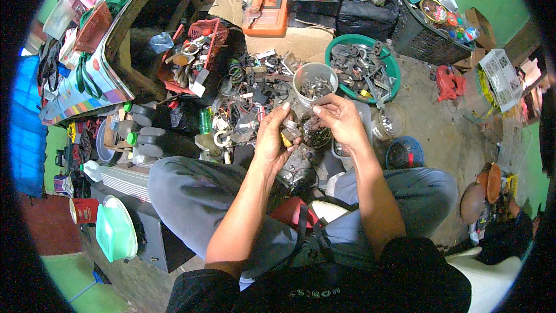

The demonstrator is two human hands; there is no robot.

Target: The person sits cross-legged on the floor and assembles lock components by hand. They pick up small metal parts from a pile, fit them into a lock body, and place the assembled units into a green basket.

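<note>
My left hand is cupped around several small parts, dark and metallic with a yellow bit among them; their exact kind is too small to tell. Close by on the right, my right hand has its thumb and fingers pinched together, and whatever they hold is hard to make out. Just beyond both hands stands a translucent white bucket with small metal pieces inside. Below the right fingers sits a round container of small hardware, partly hidden by the hand.
Loose parts and wires cover the floor ahead. A green basin of metal parts stands right of the bucket, a red basket to the left. Farther back are an orange toolbox and a black crate. A clear jar stands at right.
</note>
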